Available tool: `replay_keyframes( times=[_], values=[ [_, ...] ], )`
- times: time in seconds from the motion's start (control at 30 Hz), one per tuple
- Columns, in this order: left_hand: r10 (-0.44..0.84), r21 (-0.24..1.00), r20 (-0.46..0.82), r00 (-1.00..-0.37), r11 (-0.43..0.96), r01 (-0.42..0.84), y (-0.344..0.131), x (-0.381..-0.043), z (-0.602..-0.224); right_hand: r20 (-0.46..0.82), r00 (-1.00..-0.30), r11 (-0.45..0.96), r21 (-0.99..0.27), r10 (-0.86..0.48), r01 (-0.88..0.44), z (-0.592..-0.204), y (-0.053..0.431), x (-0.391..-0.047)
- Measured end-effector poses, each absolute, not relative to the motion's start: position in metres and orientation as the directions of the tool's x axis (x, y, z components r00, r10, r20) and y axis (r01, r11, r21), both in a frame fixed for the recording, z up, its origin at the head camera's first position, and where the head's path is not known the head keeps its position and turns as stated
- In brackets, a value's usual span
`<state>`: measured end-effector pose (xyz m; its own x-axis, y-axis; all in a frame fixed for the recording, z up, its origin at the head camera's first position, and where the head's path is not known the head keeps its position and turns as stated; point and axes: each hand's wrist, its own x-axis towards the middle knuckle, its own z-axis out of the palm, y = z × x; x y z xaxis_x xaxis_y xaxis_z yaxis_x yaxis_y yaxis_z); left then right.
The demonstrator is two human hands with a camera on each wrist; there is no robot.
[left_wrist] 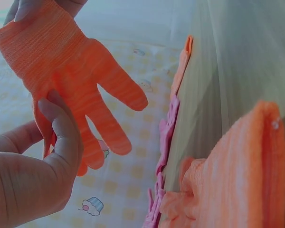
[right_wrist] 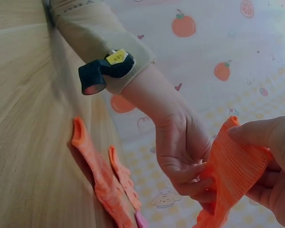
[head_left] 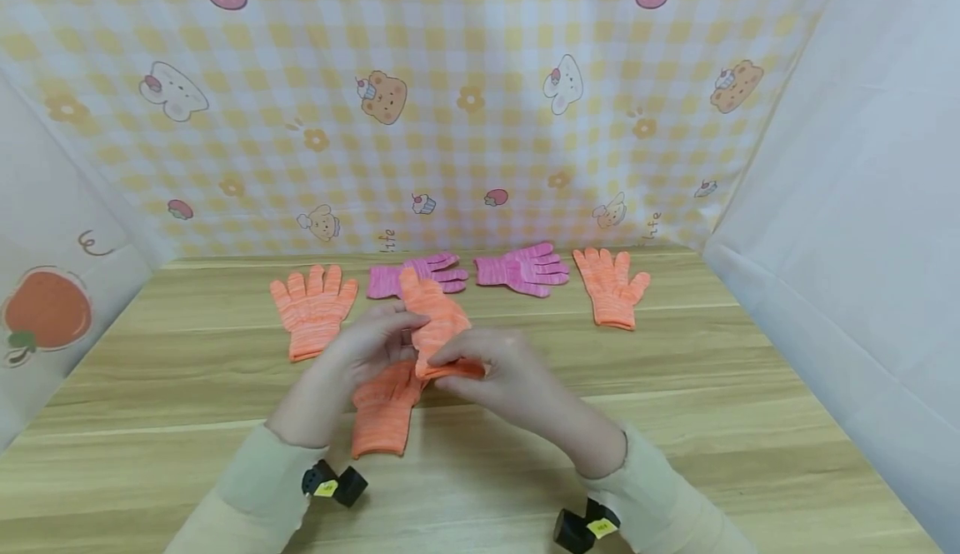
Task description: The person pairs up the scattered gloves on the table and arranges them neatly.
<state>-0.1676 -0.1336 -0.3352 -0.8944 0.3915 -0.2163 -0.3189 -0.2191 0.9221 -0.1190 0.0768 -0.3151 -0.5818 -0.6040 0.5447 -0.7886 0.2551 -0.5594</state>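
Both hands hold one orange knit glove [head_left: 438, 316] up above the table. My left hand [head_left: 381, 341] pinches its side edge between thumb and fingers, as the left wrist view shows. With thumb and fingers my right hand [head_left: 502, 366] grips the ribbed cuff. The glove's fingers [left_wrist: 116, 130] hang spread in the left wrist view. Below the hands, a second orange glove [head_left: 381, 421] lies flat with its cuff toward me, its finger end partly hidden by the held glove and the left hand.
At the back lie two pink gloves, one [head_left: 386, 281] partly behind the held glove and another [head_left: 522, 270] to its right. One orange glove [head_left: 311, 312] lies at the left, another [head_left: 613, 287] at the right. A patterned curtain [head_left: 480, 104] rises behind the wooden table [head_left: 712, 421].
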Motion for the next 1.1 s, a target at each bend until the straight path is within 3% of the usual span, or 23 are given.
replay_keyframes(
  times=[0.4,0.6,0.8,1.1],
  values=[
    [0.402,0.933,-0.212,-0.891,-0.187,-0.306,-0.145,-0.166,-0.334,0.542,-0.589,0.225,-0.592,-0.599,-0.774,-0.327,0.080,-0.120],
    [0.400,0.939,-0.213,-0.891,-0.169,-0.301,-0.150,-0.164,-0.334,0.467,-0.722,0.284,-0.701,-0.511,-0.654,-0.333,0.081,-0.124],
    [0.380,0.941,-0.232,-0.895,-0.147,-0.306,-0.157,-0.160,-0.334,0.257,-0.905,0.349,-0.859,-0.340,-0.375,-0.344,0.082,-0.139],
    [0.408,0.951,-0.208,-0.889,-0.126,-0.281,-0.167,-0.154,-0.332,0.077,-0.928,0.342,-0.916,-0.365,-0.210,-0.359,0.083,-0.153]
  ],
)
